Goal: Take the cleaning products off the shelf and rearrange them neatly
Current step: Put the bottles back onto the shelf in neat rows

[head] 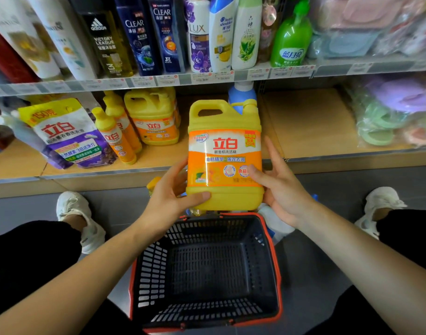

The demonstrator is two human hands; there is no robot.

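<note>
Two-handed, the grip held the jug (pixel 224 155) low on both sides, left hand (pixel 173 197) and right hand (pixel 279 189), upright at the lower shelf's (pixel 303 122) near edge, above the basket (pixel 273 240); coming off or going back, it wanted a level carry, label forward.

Yellow jug (pixel 224 153) with an orange-and-white label, above a black basket (pixel 207 269) rimmed in orange-red
</note>
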